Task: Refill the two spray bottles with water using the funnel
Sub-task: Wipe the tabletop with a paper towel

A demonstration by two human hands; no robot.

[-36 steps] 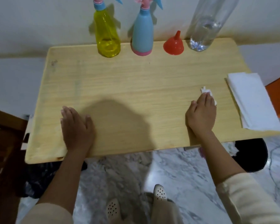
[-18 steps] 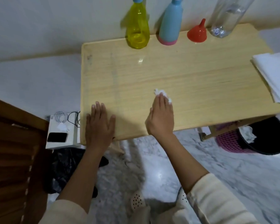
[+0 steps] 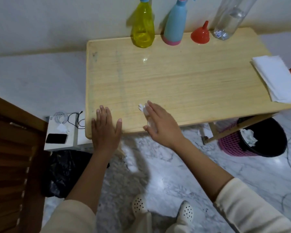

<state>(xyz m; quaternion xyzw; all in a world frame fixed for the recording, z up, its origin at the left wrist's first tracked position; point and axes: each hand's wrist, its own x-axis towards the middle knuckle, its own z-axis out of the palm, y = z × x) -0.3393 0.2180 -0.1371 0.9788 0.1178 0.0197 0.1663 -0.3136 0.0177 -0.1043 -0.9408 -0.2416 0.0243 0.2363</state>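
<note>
Wiping the pale wooden table [image 3: 191, 78], probably, not pouring. At far edge: clear plastic water bottle [image 3: 228, 19], blue spray bottle [image 3: 174, 26], translucent yellow spray bottle [image 3: 143, 29], heads on. Left hand [image 3: 105, 130] flat on near corner, empty; right hand [image 3: 161, 125] straight-fingered. Red plastic funnel [image 3: 200, 35] mouth-down beside water bottle. Under right fingers, pressed: crumpled white tissue [image 3: 142, 107]. Next, probably: uncapping a sprayer.

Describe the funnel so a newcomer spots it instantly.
Follow the wooden table to its far edge by the wall. The funnel sits there spout up, between the blue spray bottle and the clear water bottle. It alone is red and squat.
</note>
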